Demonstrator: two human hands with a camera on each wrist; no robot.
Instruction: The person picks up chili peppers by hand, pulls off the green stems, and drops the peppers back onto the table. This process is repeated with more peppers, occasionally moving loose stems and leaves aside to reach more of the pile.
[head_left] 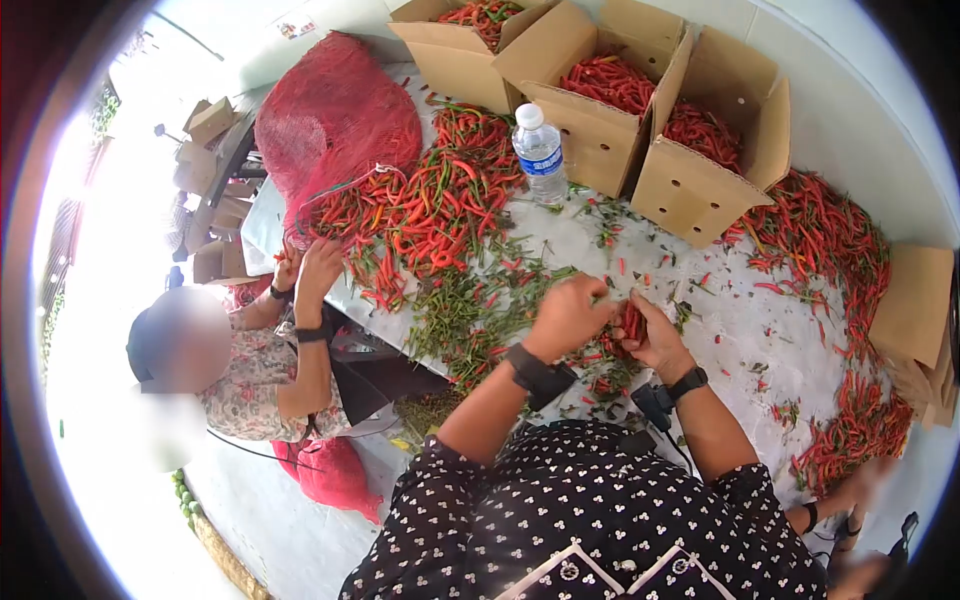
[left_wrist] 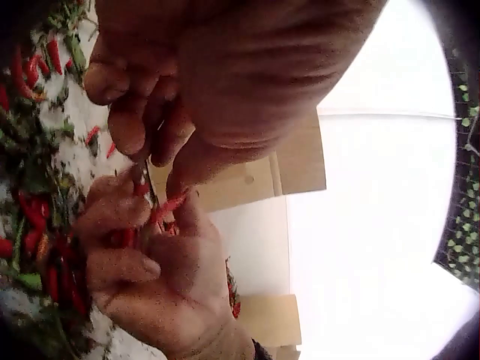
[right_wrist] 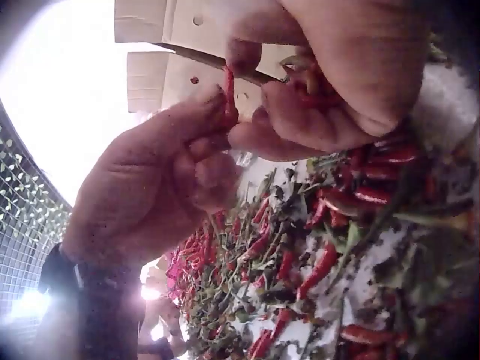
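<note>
My left hand (head_left: 573, 312) and right hand (head_left: 652, 338) meet over a white table (head_left: 740, 330) strewn with chillies. Between them a single red chilli (right_wrist: 229, 94) is pinched by the left thumb and fingers (right_wrist: 202, 112), and the right fingertips (right_wrist: 259, 135) grip its other end. The right hand also cups a small bunch of red chillies (head_left: 630, 322) in its palm, the same bunch (left_wrist: 124, 238) showing in the left wrist view. Below the hands lie loose red chillies and green stems (right_wrist: 300, 262).
Several open cardboard boxes (head_left: 600, 140) of red chillies stand at the back beside a water bottle (head_left: 540, 150). A red mesh sack (head_left: 335, 115) spills a chilli pile (head_left: 430, 210); green stems (head_left: 470, 310) heap nearby. Another person (head_left: 260, 380) works at left. More chillies (head_left: 830, 230) lie right.
</note>
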